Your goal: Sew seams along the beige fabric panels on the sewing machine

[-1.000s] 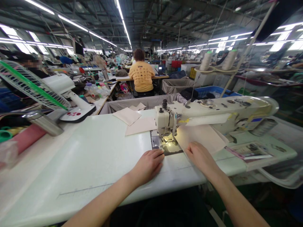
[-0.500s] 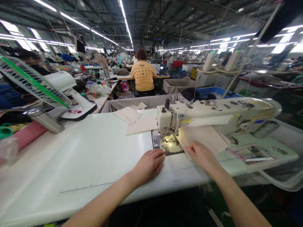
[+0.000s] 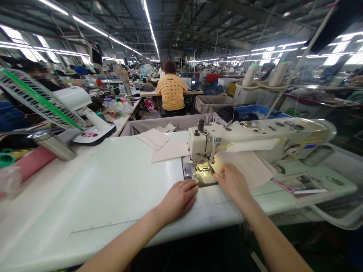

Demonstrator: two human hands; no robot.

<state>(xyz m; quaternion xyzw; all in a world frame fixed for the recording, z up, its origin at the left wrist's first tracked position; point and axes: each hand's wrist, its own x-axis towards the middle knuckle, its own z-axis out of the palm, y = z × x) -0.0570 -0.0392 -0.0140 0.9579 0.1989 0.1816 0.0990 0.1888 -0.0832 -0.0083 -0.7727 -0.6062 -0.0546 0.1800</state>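
A cream-coloured sewing machine (image 3: 244, 139) stands on the pale table, its lit metal needle plate (image 3: 205, 177) below the presser foot. My left hand (image 3: 183, 196) rests at the plate's front left edge, fingers stretched close together and thumb hidden. A small pale bit shows by its fingertips, too small to name. On the right, my right hand (image 3: 233, 182) lies over the near left edge of a beige fabric panel (image 3: 252, 166), its fingers apart and one fingertip reaching the plate's right edge. More beige fabric pieces (image 3: 170, 151) lie behind and left of the machine head.
To the left are a white fan (image 3: 76, 102) and a steel flask (image 3: 53, 144). A small tray (image 3: 302, 183) sits at the table's right. Thread cones (image 3: 249, 75) stand above the machine. Beyond a cloth-lined bin (image 3: 176, 122) sits a person in yellow (image 3: 171, 90).
My right hand has moved left along the fabric toward the needle plate, and its fingers have spread out of a closed curl. My left hand stays nearly still.
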